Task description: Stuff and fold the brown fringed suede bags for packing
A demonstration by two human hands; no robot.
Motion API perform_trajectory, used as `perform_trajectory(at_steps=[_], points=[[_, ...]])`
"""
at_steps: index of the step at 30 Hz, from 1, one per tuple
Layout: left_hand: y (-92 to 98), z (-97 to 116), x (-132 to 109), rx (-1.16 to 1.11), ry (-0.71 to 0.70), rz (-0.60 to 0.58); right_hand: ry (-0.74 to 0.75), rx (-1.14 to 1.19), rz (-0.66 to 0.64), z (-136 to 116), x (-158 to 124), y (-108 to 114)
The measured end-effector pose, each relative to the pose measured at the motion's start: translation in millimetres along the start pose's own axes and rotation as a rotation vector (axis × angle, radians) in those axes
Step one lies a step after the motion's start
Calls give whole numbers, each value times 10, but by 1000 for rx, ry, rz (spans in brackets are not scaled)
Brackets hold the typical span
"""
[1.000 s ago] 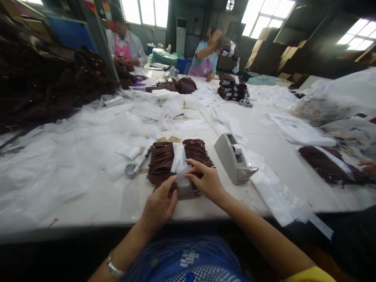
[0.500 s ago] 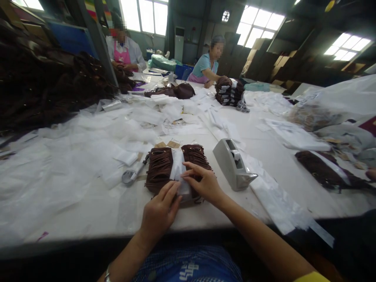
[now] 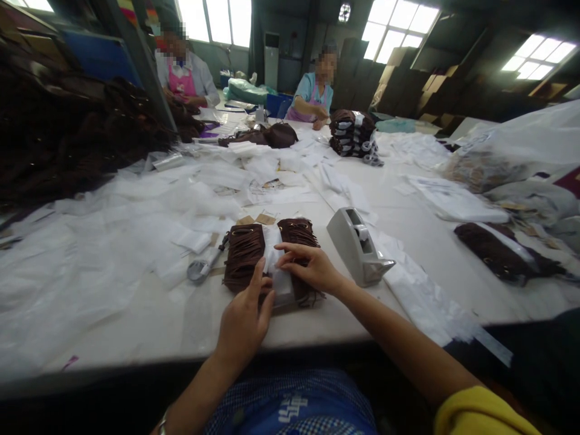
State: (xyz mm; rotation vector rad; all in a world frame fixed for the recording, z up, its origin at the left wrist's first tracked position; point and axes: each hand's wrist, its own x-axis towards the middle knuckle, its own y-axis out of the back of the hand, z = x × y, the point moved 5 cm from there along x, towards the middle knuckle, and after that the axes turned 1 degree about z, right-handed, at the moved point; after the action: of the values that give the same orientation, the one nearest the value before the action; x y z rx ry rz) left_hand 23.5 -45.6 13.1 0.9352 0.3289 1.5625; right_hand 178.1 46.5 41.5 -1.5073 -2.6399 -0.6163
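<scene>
A brown fringed piece (image 3: pixel 244 257) lies on the white table (image 3: pixel 145 314) in front of me, with a white paper band (image 3: pixel 274 251) wrapped round its middle. My left hand (image 3: pixel 244 317) rests on the near edge of the piece, fingers stretched forward against the band. My right hand (image 3: pixel 308 269) lies on top of the band, fingers curled and pressing it down. A grey tape dispenser (image 3: pixel 357 244) stands just right of my right hand. Small scissors (image 3: pixel 203 266) lie to the left of the piece.
Loose white tissue sheets (image 3: pixel 113 235) cover the left of the table. A dark brown pile (image 3: pixel 67 139) rises at far left. A wrapped stack (image 3: pixel 353 136) sits at the back, where two seated people work. Another brown piece (image 3: pixel 502 254) and plastic bags (image 3: pixel 512 151) lie right.
My left hand has slid forward along the band and its fingers have straightened. My right hand stays on the band. The far person lowered an arm to the stack.
</scene>
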Motion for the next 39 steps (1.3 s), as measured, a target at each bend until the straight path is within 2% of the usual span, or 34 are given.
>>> perform_trajectory(at_steps=[4, 11, 15, 19, 27, 29, 32, 36, 39], points=[[19, -2, 51, 53, 32, -18, 6, 22, -41, -24, 39, 2], [-1, 5, 56, 127, -17, 23, -23, -260, 76, 80, 80, 12], [-38, -20, 23, 78, -16, 53, -21, -394, 58, 116, 81, -22], [-46, -33, 42, 46, 17, 79, 10, -423, 30, 111, 101, -41], [-38, 57, 65, 266, -15, 88, 107, -487, 16, 120, 99, -71], [-26, 83, 51, 316, -58, 110, 109, -516, 11, 134, 103, -79], [-32, 146, 32, 366, -195, 123, 95, -524, -4, 137, 122, -81], [-116, 206, -7, 391, -381, 57, 79, -501, -34, 117, 145, -68], [-162, 205, -24, 434, -415, 35, 79, -503, -40, 133, 167, -68]])
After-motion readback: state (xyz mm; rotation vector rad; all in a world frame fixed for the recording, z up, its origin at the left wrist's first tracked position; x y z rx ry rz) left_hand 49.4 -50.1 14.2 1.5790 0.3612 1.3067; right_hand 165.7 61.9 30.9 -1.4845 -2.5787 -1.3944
